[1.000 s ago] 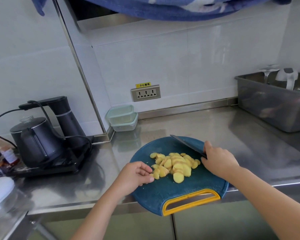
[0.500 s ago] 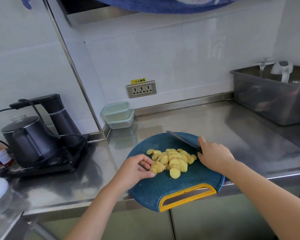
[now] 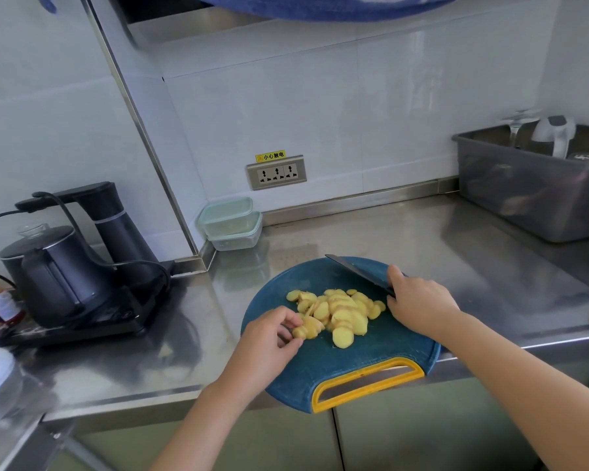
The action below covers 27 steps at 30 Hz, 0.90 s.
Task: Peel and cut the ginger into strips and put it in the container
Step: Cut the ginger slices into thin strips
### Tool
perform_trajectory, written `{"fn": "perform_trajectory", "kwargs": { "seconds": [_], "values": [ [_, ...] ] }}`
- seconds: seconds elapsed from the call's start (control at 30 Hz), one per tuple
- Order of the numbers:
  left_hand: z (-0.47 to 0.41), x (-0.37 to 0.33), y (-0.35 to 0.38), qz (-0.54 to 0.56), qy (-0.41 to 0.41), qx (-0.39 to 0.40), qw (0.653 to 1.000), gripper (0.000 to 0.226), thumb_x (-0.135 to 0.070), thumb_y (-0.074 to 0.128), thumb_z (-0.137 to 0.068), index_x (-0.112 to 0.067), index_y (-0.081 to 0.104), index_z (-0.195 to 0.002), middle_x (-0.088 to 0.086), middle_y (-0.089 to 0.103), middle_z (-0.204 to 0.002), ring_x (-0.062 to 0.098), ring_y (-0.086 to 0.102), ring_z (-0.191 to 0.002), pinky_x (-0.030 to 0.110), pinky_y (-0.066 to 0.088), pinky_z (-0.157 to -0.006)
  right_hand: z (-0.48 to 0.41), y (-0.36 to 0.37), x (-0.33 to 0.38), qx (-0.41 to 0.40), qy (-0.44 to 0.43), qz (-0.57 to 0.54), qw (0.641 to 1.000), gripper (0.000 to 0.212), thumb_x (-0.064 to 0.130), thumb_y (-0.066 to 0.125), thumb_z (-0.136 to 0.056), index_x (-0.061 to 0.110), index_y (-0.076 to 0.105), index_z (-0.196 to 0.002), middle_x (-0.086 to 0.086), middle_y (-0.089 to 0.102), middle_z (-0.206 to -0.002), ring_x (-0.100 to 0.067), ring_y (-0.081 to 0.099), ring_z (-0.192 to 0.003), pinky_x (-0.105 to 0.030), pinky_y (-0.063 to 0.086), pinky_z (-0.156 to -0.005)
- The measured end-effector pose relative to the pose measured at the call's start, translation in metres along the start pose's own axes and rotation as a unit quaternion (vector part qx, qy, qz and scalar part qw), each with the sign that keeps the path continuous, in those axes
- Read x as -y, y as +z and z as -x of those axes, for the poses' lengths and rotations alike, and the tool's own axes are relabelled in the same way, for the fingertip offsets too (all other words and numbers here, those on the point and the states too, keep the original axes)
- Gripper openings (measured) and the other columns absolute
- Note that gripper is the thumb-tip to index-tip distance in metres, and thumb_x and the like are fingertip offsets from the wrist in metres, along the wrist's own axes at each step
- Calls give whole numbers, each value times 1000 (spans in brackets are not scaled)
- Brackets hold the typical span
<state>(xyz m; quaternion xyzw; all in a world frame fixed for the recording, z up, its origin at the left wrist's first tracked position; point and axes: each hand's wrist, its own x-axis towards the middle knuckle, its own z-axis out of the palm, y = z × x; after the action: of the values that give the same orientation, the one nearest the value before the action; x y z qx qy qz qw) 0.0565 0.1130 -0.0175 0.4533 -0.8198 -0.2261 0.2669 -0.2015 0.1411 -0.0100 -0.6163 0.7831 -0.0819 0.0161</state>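
Observation:
A heap of yellow ginger slices (image 3: 340,311) lies in the middle of a round blue cutting board (image 3: 347,365) with a yellow handle, at the counter's front edge. My left hand (image 3: 269,338) rests at the heap's left side, its fingertips pinching a few slices. My right hand (image 3: 419,300) is closed around the handle of a dark knife (image 3: 354,273), whose blade points back-left over the board, just behind the ginger. Two stacked clear containers (image 3: 232,222) with pale green rims stand in the wall corner behind the board.
A black electric kettle (image 3: 58,273) and its base with a cable sit at the left. A grey plastic tub (image 3: 538,185) holding a glass and a white object stands at the right. A wall socket (image 3: 276,171) is above the counter. Steel counter (image 3: 456,253) surrounds the board.
My left hand's fingers have curled onto the slices at the heap's left edge. My right hand and the knife have hardly moved. The camera has shifted slightly.

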Motion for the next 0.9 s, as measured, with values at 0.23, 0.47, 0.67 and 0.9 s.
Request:
{"fn": "perform_trajectory", "kwargs": {
  "seconds": [0.23, 0.47, 0.67, 0.9],
  "values": [
    [-1, -1, 1, -38, 61, -1, 997, 22, -14, 69, -84, -29, 63, -99, -16, 56, -91, -2, 55, -83, 9, 44, -73, -3, -1, 1, 13, 13, -9, 1000, 30, 30, 42, -99, 16, 32, -124, 2, 52, -77, -13, 53, -64, -22, 37, -47],
    [2, 2, 7, -44, 73, -26, 996, 23, -17, 70, -83, -30, 55, -96, -20, 54, -94, -8, 51, -93, 6, 41, -76, -3, -1, 2, 10, 12, -13, 1000, 33, 29, 42, -100, 16, 31, -128, 3, 50, -74, -9, 50, -61, -20, 34, -45],
    [1, 10, 4, -22, 53, -33, 998, 23, -12, 71, -82, -28, 57, -91, -15, 56, -93, -4, 54, -89, 11, 47, -73, -2, -2, 1, 14, 13, -16, 1000, 34, 29, 43, -100, 15, 30, -129, 2, 52, -78, -10, 50, -62, -20, 35, -46],
    [-4, 2, -6, -66, 104, 51, 991, 17, -14, 69, -84, -27, 62, -94, -20, 54, -95, -4, 53, -88, 8, 42, -77, -3, -2, 2, 23, 16, -20, 999, 35, 29, 43, -99, 15, 30, -129, 0, 56, -82, -12, 54, -65, -20, 40, -48]
  ]
}}
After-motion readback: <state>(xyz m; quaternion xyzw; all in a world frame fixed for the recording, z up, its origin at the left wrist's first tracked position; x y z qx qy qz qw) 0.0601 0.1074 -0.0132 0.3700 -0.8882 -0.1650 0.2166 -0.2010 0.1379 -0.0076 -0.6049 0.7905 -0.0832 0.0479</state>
